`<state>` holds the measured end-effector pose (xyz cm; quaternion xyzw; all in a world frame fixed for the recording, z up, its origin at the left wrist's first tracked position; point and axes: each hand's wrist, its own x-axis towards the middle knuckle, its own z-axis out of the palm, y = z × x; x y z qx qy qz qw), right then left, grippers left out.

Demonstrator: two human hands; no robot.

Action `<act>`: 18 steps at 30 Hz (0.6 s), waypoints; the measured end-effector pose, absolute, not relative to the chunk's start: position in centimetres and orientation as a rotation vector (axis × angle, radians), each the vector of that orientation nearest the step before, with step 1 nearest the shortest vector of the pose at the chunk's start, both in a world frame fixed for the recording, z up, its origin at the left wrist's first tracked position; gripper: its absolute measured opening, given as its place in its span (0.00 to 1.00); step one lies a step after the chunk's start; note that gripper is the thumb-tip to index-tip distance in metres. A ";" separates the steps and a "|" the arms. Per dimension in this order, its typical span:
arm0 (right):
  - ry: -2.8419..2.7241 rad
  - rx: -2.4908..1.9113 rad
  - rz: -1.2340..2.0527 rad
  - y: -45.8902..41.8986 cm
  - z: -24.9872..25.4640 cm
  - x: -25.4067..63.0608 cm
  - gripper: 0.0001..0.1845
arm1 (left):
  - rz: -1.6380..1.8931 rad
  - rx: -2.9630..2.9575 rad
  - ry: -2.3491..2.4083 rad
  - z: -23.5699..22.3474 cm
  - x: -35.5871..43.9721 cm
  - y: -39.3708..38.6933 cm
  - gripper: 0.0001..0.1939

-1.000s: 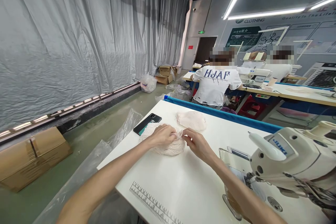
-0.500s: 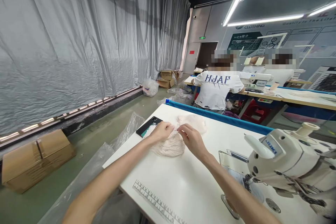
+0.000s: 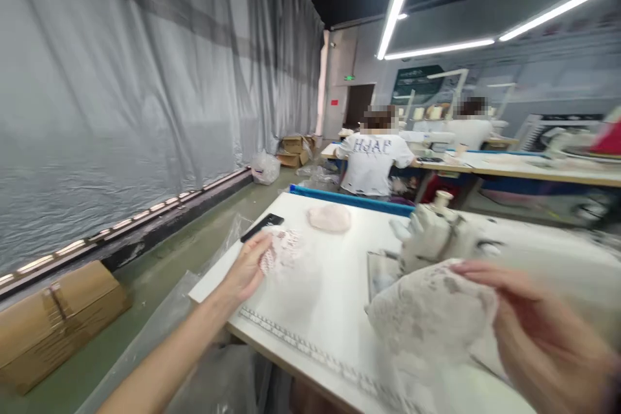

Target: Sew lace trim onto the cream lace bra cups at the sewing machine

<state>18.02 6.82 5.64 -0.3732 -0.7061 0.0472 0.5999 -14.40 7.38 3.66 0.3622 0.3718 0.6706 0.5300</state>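
At lower right, the right hand (image 3: 538, 330) pinches patterned fabric (image 3: 431, 310) by one edge, so it drapes; near centre, the left hand (image 3: 248, 266) grips lacy cloth (image 3: 281, 251).

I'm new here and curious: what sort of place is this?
Likely a sewing workshop: a sewing machine stands on the white table, the right hand holds pale cloth, and people are at tables beyond.

your left hand (image 3: 248, 266) pinches lacy pale fabric (image 3: 284, 251), phone (image 3: 260, 227) just beyond. your right hand (image 3: 538, 333), near right, blurred, grips sheer patterned cloth (image 3: 429, 310) before the sewing machine (image 3: 431, 239). pale bundle (image 3: 330, 218) lies far on white table (image 3: 342, 272).
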 end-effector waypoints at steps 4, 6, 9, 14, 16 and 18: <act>-1.426 -1.011 0.007 2.6 8.2 23.1 0.04 | 1.578 1.074 1.090 4.8 -14.5 5.9 0.16; -1.563 -1.000 -0.086 2.5 8.5 23.8 0.06 | 1.468 1.425 1.295 5.1 -13.4 6.0 0.15; -2.064 -0.874 -0.044 4.2 6.3 23.7 0.09 | 1.120 2.020 1.385 3.6 -9.5 6.0 0.15; -2.337 -1.010 0.033 5.8 -1.2 26.5 0.14 | 0.219 2.438 1.248 -2.1 -3.7 5.6 0.15; -2.196 -1.207 -0.056 5.0 -3.6 29.6 0.13 | 0.057 2.481 1.289 -3.4 -3.2 5.5 0.18; -2.170 -1.362 -0.118 3.9 -5.2 32.6 0.14 | -0.004 2.493 1.300 -3.9 -3.2 5.6 0.20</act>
